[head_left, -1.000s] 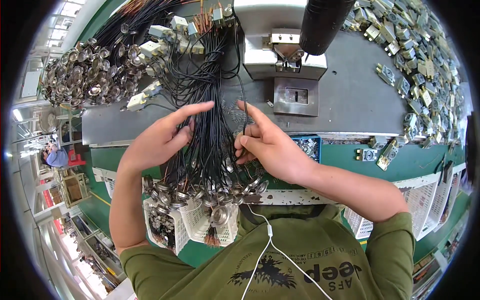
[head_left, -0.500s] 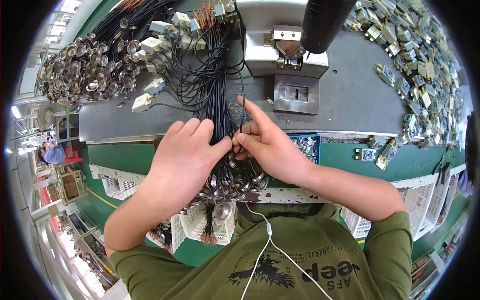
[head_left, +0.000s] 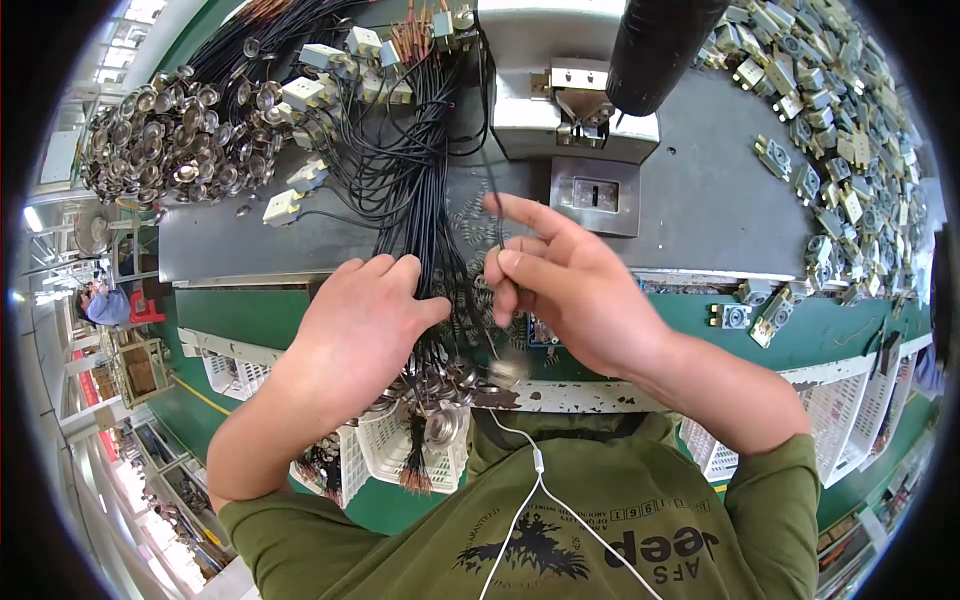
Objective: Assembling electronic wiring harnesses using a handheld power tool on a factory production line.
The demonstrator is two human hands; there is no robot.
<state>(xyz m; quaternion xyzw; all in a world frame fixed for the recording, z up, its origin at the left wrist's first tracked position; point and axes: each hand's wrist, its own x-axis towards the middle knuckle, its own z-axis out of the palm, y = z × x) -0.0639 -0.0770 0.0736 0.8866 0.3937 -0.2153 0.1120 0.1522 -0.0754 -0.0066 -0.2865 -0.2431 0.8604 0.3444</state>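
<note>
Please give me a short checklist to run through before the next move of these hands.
1. Right hand has one black cable: ok, pinched between thumb and fingers.
2. Left hand grips the cable bundle: cannot tell; it overlaps the bundle, but the palm side is hidden.
3. Bundle free of tangles: not ok, cables loop and cross above the left hand.
4. Blurred round metal piece below the right hand apart from its neighbours: cannot tell.
5. Hands away from the machine's metal mechanism: ok, neither is at it.
6. White earphone cord away from the hands: ok, it lies over the green shirt.
</note>
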